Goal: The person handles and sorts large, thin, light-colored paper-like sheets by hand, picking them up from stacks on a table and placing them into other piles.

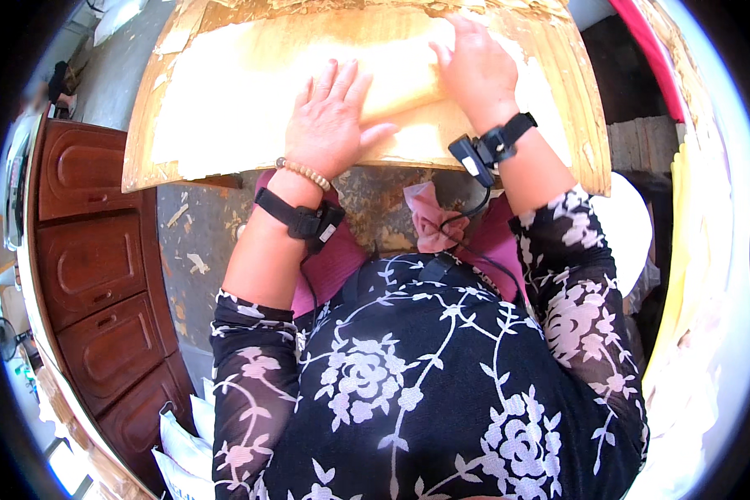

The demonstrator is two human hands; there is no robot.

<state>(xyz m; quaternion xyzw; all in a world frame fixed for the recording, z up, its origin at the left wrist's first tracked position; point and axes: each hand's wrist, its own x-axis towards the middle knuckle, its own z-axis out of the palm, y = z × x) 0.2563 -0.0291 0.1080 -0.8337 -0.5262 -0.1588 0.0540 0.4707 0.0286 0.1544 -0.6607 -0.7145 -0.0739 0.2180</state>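
A wooden table (pixel 592 142) with worn, flaking edges stands in front of me. On it lies a pale, sunlit sheet (pixel 217 108), too bright to make out its material. A yellowish band or fold (pixel 404 87) runs slantwise across it between my hands. My left hand (pixel 329 121) rests flat on the sheet, fingers stretched and thumb out towards the band. Farther up and to the right, my right hand (pixel 479 71) lies over the band's right part, fingers extended and thumb apart. Neither hand shows anything gripped. What lies under the right palm is hidden.
A red-brown wooden cabinet (pixel 96 262) stands at the left, with white bags (pixel 183 442) beside its lower end. A pink cloth (pixel 429 221) hangs near my lap. Black cables (pixel 483 262) run from the wrist devices. A white rounded object (pixel 629 225) sits at the right.
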